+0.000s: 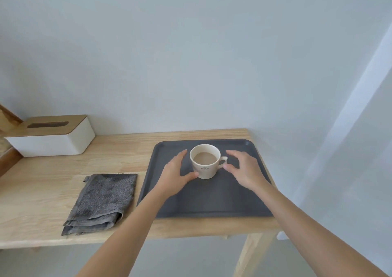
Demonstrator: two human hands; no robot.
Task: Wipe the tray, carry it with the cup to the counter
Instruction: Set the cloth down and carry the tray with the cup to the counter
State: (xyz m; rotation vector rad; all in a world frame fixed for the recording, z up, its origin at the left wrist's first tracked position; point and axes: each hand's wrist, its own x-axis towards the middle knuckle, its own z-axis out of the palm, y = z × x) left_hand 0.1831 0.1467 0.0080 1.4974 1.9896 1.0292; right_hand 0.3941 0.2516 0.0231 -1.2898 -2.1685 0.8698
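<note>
A dark grey tray lies on the right end of a light wooden table. A cream cup of milky brown drink stands upright on the tray's far half, its handle pointing right. My left hand is open just left of the cup, the thumb tip touching the cup's base. To the right, my right hand is open with fingers curved beside the handle, apart from it. A folded grey cloth lies on the table left of the tray.
A white tissue box with a wooden lid stands at the table's back left. A pale wall runs behind the table. The table's right edge ends just past the tray, with a wooden leg below.
</note>
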